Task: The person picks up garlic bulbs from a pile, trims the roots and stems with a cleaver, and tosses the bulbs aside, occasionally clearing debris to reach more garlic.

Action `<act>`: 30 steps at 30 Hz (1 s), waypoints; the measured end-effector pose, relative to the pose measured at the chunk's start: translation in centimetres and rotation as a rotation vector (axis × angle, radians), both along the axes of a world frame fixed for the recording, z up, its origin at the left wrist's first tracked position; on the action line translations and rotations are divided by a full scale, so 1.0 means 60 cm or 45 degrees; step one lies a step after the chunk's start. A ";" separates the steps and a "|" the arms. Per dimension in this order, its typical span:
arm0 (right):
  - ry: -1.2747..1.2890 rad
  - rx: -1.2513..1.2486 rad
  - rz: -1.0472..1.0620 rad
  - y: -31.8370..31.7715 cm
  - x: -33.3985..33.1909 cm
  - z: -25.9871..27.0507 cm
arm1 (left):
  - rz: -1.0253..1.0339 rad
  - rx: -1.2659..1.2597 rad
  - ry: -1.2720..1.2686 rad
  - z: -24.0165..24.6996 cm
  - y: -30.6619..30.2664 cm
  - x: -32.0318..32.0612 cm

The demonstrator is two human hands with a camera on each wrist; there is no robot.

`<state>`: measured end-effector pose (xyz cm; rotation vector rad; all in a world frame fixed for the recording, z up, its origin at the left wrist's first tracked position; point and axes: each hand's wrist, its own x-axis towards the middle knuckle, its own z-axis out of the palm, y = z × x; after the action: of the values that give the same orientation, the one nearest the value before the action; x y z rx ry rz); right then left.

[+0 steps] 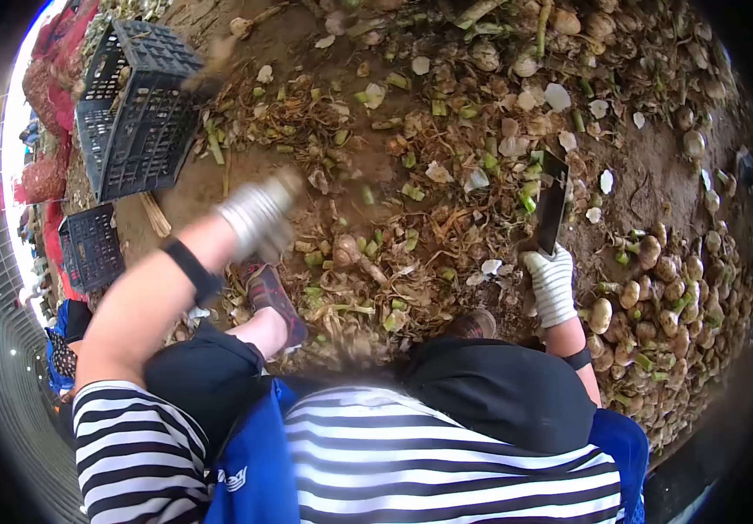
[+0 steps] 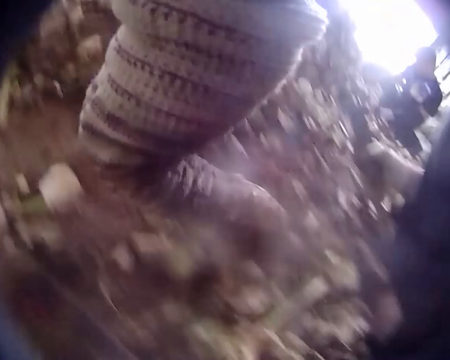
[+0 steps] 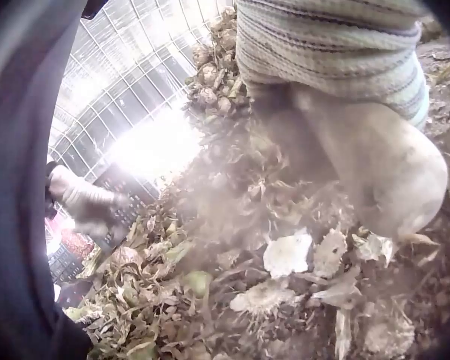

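Note:
My right hand (image 1: 553,284), in a white striped knit glove, grips a knife whose broad dark blade (image 1: 553,203) points away from me over the littered ground. In the right wrist view the curled glove is close over the scraps, and the blade is out of sight. My left hand (image 1: 261,217), gloved alike, is raised over the ground left of centre and blurred. In the right wrist view that left hand (image 3: 90,202) has its fingers stretched out, with nothing visible in them. A blurred tan shape (image 1: 212,65) shows in front of the black plastic crate (image 1: 136,131).
A heap of garlic bulbs (image 1: 656,323) lies right of my right hand. Cut stems, roots and peel (image 1: 429,210) litter the soil ahead. A second black crate (image 1: 91,249) is at the left, beside red netting (image 1: 62,113). My shoe (image 1: 273,301) stands below the left hand.

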<state>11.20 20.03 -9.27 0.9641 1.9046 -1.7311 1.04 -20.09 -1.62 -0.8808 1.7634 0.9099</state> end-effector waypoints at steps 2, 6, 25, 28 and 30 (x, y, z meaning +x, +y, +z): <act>-0.003 -0.047 -0.017 -0.002 -0.007 0.006 | -0.170 0.001 -0.495 -0.035 0.095 0.084; 0.032 -0.013 -0.013 0.004 -0.008 0.004 | -0.531 -0.153 0.448 -0.122 0.179 0.116; 0.262 0.246 0.148 0.017 0.028 0.043 | -0.212 0.895 1.419 -0.089 0.267 0.043; 0.257 0.259 0.172 0.015 0.027 0.048 | -0.380 0.896 1.538 -0.056 0.273 0.033; 0.256 0.224 0.138 0.013 0.028 0.048 | -0.422 0.825 1.600 -0.054 0.262 0.020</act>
<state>12.88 20.79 -6.40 0.7535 2.2240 -1.6743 2.21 -4.35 -4.88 0.5667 2.2188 1.8508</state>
